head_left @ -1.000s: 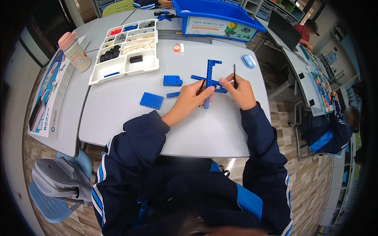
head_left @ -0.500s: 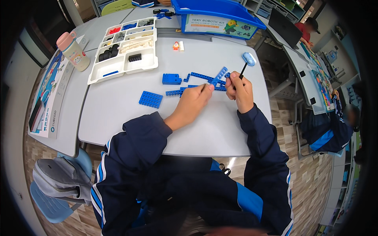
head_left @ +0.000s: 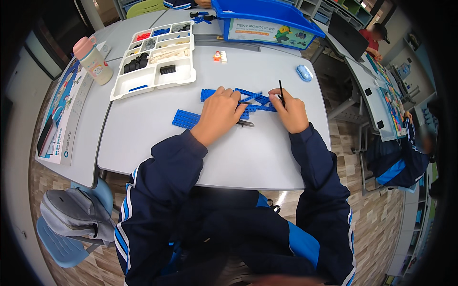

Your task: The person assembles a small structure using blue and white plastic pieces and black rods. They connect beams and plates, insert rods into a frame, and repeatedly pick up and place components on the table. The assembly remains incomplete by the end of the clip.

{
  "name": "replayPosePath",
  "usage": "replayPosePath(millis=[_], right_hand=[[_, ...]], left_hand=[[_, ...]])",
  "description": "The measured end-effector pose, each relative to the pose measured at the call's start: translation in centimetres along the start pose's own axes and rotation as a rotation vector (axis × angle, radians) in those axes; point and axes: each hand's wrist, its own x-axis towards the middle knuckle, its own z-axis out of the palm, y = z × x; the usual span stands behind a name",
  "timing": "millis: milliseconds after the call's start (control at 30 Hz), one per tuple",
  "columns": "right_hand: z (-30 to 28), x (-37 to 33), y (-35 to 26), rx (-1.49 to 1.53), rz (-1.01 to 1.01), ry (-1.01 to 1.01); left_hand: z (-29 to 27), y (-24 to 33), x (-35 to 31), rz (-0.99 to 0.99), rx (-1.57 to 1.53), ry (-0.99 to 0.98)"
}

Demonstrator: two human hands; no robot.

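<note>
My left hand [head_left: 219, 113] is lowered over the blue building pieces, its fingers curled and thumb toward them. A short dark piece [head_left: 245, 103] shows by its fingertips; what the fingers grip is partly hidden. Close to them a blue perforated beam [head_left: 253, 97] slants across other blue beams [head_left: 263, 108]. My right hand [head_left: 292, 114] is closed on a thin black rod [head_left: 281, 90] that points upward. Under my left hand's thumb side lies a dark grey piece [head_left: 246, 124]. A blue studded plate [head_left: 185, 118] and a blue block [head_left: 206, 95] are partly covered by my left hand.
A white sorting tray [head_left: 176, 81] of parts stands at the left back. Behind are a blue bin [head_left: 267, 21] and a small figure [head_left: 217, 56]. A light-blue oval object [head_left: 304, 73] lies right; a bottle [head_left: 94, 62] stands left. Other people sit at the right.
My left hand has moved left and come down over the blue pieces, lowering the raised beam. My right hand has shifted slightly, and its black rod now stands more upright. A dark grey piece has come into view.
</note>
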Motion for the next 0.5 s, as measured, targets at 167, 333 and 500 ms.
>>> replayPosePath(millis=[167, 333, 500], right_hand=[[-0.9, 0.3, 0.0, 0.556, 0.126, -0.166], [-0.3, 0.4, -0.8, 0.978, 0.072, -0.199], [0.3, -1.4, -3.1, 0.937, 0.055, -0.197]], left_hand=[[0.2, 0.2, 0.2, 0.059, -0.05, 0.19], [0.2, 1.6, 0.5, -0.186, -0.745, -0.027], [0.2, 2.7, 0.0, -0.252, -0.92, -0.147]])
